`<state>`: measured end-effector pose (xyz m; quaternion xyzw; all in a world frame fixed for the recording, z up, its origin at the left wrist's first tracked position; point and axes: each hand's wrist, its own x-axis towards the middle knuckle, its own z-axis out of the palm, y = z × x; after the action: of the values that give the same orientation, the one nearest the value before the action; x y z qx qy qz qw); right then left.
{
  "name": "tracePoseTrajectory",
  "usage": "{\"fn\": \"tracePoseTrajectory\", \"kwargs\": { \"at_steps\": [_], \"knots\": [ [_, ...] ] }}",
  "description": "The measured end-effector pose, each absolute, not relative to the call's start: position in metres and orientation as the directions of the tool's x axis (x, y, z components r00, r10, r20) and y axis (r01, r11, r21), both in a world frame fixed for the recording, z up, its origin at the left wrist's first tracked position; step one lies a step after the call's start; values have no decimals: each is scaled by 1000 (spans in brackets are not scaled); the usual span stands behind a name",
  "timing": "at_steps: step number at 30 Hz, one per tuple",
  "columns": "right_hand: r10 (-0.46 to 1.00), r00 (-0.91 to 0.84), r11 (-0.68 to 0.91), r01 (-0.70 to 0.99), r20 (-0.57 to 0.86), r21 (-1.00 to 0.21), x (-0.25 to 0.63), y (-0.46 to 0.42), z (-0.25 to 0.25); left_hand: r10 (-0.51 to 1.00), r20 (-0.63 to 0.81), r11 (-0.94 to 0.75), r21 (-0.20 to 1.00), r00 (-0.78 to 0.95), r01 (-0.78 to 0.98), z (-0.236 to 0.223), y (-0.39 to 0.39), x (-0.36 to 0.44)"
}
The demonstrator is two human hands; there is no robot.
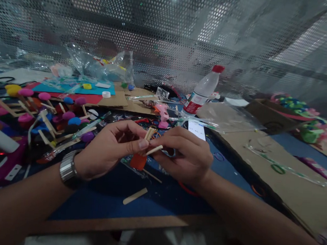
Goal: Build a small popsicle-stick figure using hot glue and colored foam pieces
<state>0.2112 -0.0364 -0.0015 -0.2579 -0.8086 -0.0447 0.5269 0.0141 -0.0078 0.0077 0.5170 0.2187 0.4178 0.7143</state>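
My left hand [109, 148] and my right hand [186, 154] meet above a dark blue mat [118, 198]. Both pinch a small bundle of wooden craft sticks [150, 134] with an orange bottle cap [138, 161] hanging at its lower end. The left thumb presses on a stick that points toward the right hand. A metal wristwatch [68, 169] is on my left wrist. One loose wooden stick [135, 196] lies on the mat below the hands.
A heap of stick-and-cap pieces [47, 117] in pink, blue and yellow fills the left. A plastic bottle with a red cap [204, 90] stands behind. Clear plastic bags [100, 66], a pink glue gun [162, 113], cardboard sheets [289, 174] and a perforated metal screen [170, 32] surround the work area.
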Motion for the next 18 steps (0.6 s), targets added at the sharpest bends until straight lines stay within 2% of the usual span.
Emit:
{"fn": "tracePoseTrajectory", "kwargs": {
  "at_steps": [7, 13, 18],
  "knots": [
    [432, -345, 852, 459, 833, -251, 209, -36, -1, 820, 141, 83, 930, 554, -359, 7, -7, 14],
    [457, -448, 874, 389, 768, -293, 209, -31, -3, 830, 115, 102, 931, 546, -350, 8, -6, 14],
    [436, -442, 879, 395, 784, -266, 210, -32, -1, 835, 118, 110, 921, 538, -373, 9, -7, 15]
  ]
}}
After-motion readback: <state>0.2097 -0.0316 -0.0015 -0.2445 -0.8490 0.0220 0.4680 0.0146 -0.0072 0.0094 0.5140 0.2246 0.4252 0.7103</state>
